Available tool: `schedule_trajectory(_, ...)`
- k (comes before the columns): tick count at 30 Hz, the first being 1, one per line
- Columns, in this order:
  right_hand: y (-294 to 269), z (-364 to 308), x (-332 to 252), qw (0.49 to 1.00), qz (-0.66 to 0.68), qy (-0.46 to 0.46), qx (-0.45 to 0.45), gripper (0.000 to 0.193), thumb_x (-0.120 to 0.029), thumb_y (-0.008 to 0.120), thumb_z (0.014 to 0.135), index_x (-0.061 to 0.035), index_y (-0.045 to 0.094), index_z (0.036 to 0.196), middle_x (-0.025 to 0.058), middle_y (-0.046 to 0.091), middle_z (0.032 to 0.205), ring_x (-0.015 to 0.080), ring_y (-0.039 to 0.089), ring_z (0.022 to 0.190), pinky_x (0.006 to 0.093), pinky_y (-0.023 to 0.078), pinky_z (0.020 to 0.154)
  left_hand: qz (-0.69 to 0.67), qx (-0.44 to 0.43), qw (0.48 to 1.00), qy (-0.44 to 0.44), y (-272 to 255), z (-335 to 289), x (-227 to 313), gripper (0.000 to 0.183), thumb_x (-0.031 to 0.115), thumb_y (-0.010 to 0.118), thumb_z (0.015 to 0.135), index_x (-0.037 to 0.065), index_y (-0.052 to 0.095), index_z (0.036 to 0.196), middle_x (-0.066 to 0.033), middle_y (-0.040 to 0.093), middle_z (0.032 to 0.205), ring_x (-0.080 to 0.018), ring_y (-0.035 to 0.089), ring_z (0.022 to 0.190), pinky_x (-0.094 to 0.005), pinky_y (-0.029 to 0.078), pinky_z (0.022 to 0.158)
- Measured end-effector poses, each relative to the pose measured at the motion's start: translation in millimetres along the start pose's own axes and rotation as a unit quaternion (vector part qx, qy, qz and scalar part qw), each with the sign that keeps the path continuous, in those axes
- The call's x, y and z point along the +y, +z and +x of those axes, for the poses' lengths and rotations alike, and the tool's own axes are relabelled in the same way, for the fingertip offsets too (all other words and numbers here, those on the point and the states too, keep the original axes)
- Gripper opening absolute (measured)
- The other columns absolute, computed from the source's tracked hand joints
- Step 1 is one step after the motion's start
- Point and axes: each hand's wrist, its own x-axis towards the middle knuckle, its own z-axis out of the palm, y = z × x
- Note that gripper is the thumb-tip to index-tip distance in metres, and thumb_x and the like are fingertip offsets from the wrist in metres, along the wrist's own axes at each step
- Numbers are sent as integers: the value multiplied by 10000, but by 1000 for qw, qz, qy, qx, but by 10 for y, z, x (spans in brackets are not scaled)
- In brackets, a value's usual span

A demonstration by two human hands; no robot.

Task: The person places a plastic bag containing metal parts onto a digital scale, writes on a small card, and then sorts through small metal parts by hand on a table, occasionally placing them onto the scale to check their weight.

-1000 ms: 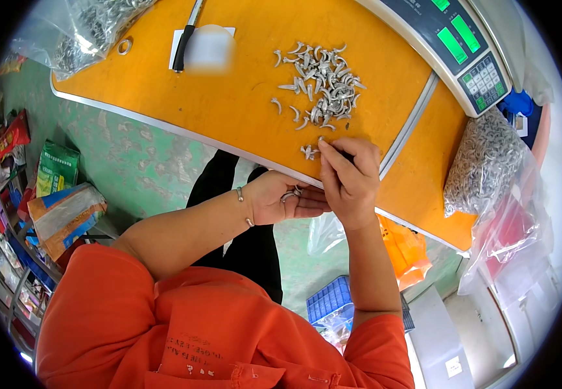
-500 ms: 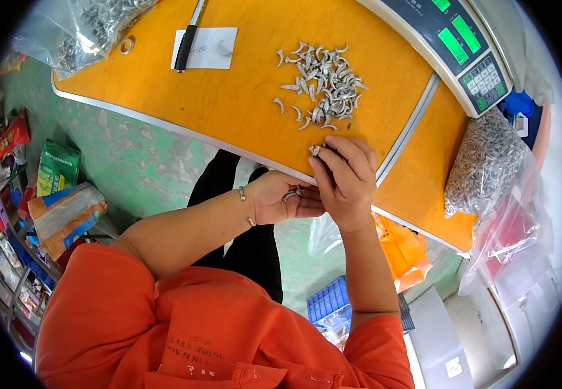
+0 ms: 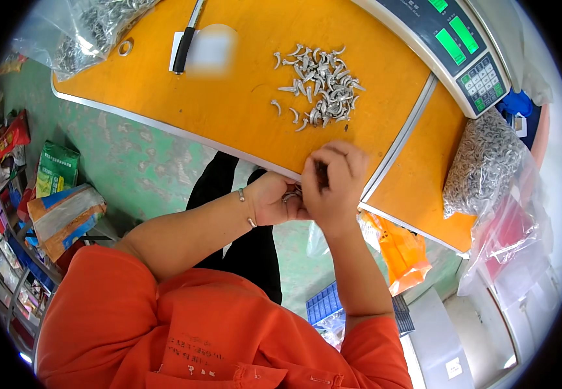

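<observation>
"Where are your hands?"

"Near the middle of the frame, close together. My left hand (image 3: 275, 198) lies palm up, fingers loose, with a few small metal pieces (image 3: 290, 194) in it. My right hand (image 3: 336, 183) is just beside it, fingers curled; it's blurred, so I can't tell whether it pinches anything."

"How far along are you?"

"Not far, I'd judge. Only those few sit in my palm, while a loose heap (image 3: 325, 87) of curved ones lies above centre, with strays along its left and lower sides."

"And room to move?"

"The table (image 3: 242, 107) has a metal rim (image 3: 176, 131) slanting down to my hands. Orange wood shows between them and the heap, and a wider stretch lies left of the heap. On the right, a metal seam (image 3: 398, 138) crosses the top. Farther out, a pen (image 3: 183, 50) lies over a white card (image 3: 175, 47) at upper left. A full bag (image 3: 482, 172) bounds the right, the scale (image 3: 459, 55) the upper right, and a second bag (image 3: 102, 32) the far upper left."
</observation>
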Motion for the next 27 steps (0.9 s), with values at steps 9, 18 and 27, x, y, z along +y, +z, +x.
schedule_trajectory(9, -151, -404, -176, 983, 126, -45, -123, 258, 73, 611, 554, -30, 568, 786, 103, 542, 912, 276, 515, 814, 342, 401, 706, 11, 16, 999, 41, -136, 99, 15, 338, 310, 411, 891, 36, 502, 1065, -104, 553, 1052, -192, 561, 937, -329, 474, 806)
schedule_trajectory(18, -321, -190, 7, 977, 208, 37, -11, 233, 128, 512, 657, 20, 560, 858, 141, 574, 830, 229, 525, 757, 279, 431, 657, 68, 46, 995, 54, -41, 170, 6, 471, 377, 319, 906, -12, 498, 1103, -199, 590, 985, -302, 593, 890, -399, 487, 810)
schedule_trajectory(27, -96, 367, -12, 991, -1, -117, -62, 306, 107, 514, 669, 11, 587, 951, 134, 563, 1014, 291, 532, 900, 345, 425, 792, 93, 36, 993, 55, 57, 168, -3, 417, 364, 335, 909, 31, 503, 1095, -133, 595, 980, -251, 602, 867, -410, 502, 772)
